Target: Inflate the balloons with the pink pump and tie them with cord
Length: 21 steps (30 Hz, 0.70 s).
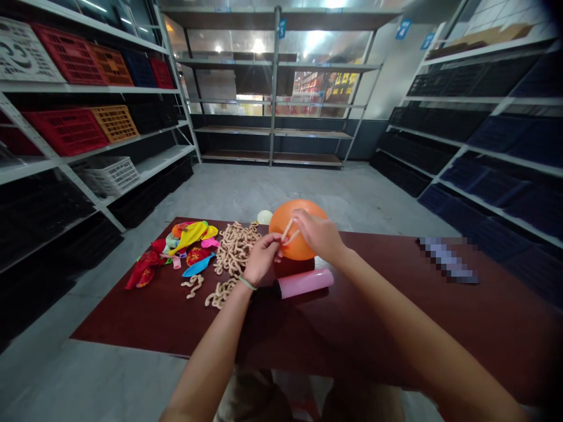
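Observation:
An inflated orange balloon (303, 205) stands just beyond my hands, above the table. My left hand (264, 255), with a thin band at its wrist, pinches at the balloon's near side, where its neck seems to be; the fingertips partly hide it. My right hand (319, 233) is closed on a thin tan stretchy band (287, 228), whose two strands run down to my left fingertips. Below the balloon lies a pink cylinder, like a hand pump (305, 283). Left of my hands is a heap of curly tan pieces (236, 246), with smaller clusters nearer me.
Deflated balloons in several colours (193, 237) lie at the table's left. A pale round thing (264, 217) is at the far edge. A blurred-out object (448, 259) rests on the right of the dark red table (387, 328). Shelves with crates (65, 129) line the sides.

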Motion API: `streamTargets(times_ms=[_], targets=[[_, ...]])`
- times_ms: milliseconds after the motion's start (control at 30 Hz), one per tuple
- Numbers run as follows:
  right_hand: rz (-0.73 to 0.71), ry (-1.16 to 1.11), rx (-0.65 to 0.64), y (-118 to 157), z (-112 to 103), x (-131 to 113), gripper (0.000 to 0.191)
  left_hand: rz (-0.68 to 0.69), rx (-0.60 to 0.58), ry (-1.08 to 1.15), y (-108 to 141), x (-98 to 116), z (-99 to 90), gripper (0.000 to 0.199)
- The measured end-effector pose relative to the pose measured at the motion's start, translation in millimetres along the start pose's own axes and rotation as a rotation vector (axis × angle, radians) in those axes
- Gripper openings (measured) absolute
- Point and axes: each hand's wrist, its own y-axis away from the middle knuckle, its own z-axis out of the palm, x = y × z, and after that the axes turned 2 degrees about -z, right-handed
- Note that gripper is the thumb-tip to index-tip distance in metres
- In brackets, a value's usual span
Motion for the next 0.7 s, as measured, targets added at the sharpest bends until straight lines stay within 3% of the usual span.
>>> streamTargets(times_ms=[167, 400, 500, 700], targets=[[0.030, -0.036, -0.082, -6.0, -8.3, 4.2, 0.039, -0.003, -0.151, -0.002, -0.4, 3.1, 0.4, 0.030], [-0.014, -0.306, -0.268, -15.6, -24.7, 9.0, 0.021, 0.058, -0.092, -0.152, -2.7, -10.9, 1.8, 0.038], [-0.012, -0.412, -0.352, -20.0, -27.8, 10.9, 0.013, 0.112, -0.053, -0.349, 1.4, -10.3, 4.0, 0.037], [0.070, -0.598, -0.431, -29.6, -35.1, -3.9, 0.013, 0.423, 0.010, -0.853, 8.6, -3.5, 7.2, 0.029]])
